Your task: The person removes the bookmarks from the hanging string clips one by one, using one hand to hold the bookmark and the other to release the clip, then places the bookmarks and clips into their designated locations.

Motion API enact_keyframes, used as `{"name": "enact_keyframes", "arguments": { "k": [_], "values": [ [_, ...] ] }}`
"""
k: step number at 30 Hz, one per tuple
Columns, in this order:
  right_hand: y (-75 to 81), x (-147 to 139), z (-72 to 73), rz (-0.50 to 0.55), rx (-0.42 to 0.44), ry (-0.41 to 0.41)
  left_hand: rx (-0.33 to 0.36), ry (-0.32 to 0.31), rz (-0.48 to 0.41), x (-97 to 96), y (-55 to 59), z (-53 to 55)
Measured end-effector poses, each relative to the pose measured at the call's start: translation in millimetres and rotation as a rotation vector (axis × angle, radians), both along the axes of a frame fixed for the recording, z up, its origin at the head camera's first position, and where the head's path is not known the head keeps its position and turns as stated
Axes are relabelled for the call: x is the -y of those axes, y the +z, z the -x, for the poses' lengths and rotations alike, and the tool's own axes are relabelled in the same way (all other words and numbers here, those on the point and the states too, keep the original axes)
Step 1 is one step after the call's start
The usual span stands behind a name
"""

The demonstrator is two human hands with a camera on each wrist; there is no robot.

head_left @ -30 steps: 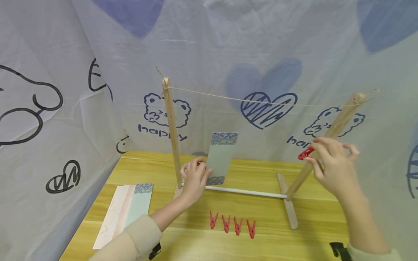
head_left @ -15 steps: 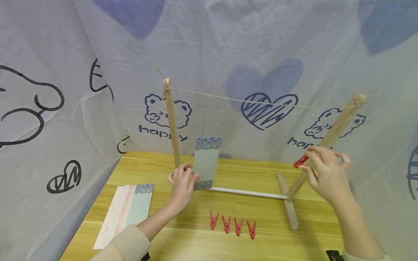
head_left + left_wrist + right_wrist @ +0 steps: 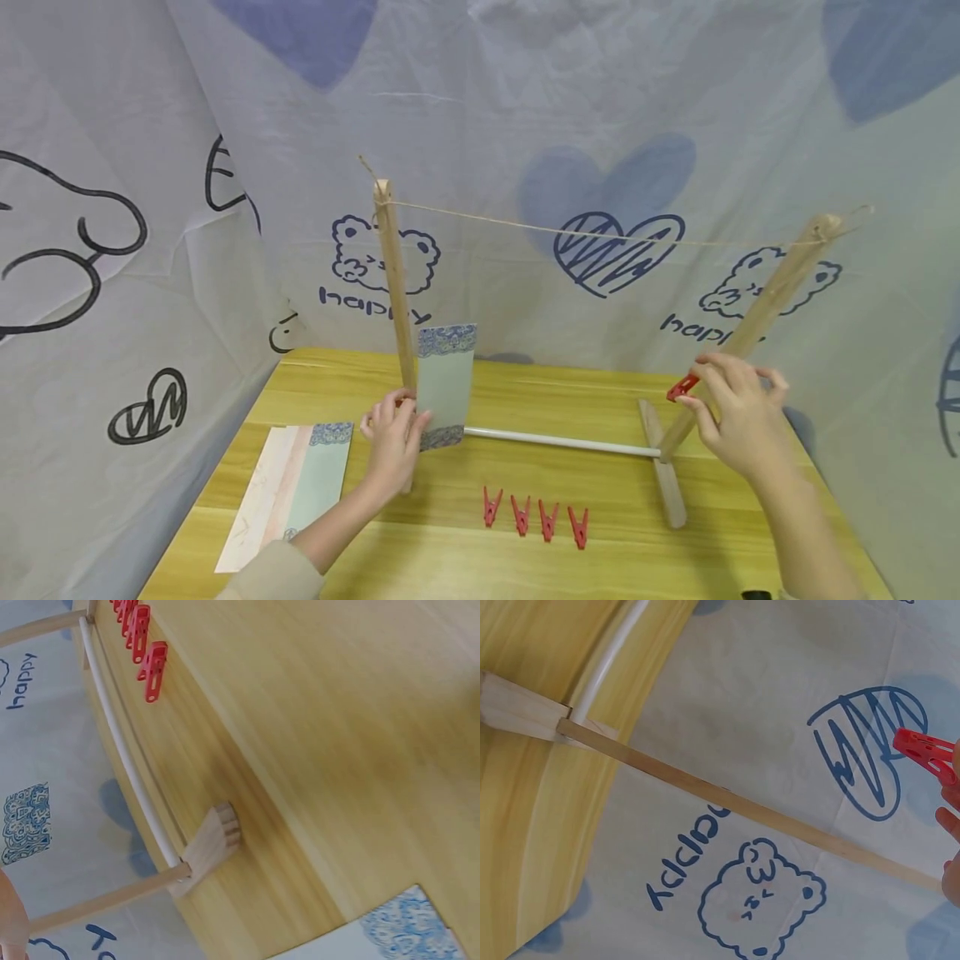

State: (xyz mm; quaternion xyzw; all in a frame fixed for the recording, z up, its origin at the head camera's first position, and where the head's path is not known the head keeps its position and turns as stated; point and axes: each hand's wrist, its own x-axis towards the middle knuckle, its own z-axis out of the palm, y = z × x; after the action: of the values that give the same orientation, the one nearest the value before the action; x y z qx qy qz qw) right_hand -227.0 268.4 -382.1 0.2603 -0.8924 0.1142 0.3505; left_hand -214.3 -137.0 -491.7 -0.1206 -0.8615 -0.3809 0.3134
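Left hand (image 3: 392, 435) pinching a pale-green card (image 3: 446, 385) upright beside the left post (image 3: 395, 287), right hand (image 3: 738, 417) gripping one red clothespin (image 3: 682, 387) low by the right post (image 3: 757, 321), string (image 3: 600, 235) bare, nothing hung yet, four clothespins (image 3: 533, 517) and more cards (image 3: 288, 487) waiting on the table (image 3: 675, 567).

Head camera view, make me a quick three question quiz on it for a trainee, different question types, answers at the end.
1. True or false: the left hand holds a pale green card upright above the table.
2. How many red clothespins lie in a row on the table? A) two B) four C) six
3. Fill in: the right hand pinches a red ____ beside the right wooden post.

Key: 1 true. 2 B. 3 clothespin.
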Motion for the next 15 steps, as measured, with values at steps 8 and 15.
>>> {"name": "enact_keyframes", "arguments": {
  "k": [8,15],
  "values": [
    [-12.7,0.4,-3.5,0.005,0.035,-0.023,0.005,0.020,-0.009,15.4,-7.9,-8.3],
    [-23.9,1.0,-5.5,0.008,0.050,-0.016,0.029,0.057,-0.027,26.1,-14.1,-15.8]
  ]
}}
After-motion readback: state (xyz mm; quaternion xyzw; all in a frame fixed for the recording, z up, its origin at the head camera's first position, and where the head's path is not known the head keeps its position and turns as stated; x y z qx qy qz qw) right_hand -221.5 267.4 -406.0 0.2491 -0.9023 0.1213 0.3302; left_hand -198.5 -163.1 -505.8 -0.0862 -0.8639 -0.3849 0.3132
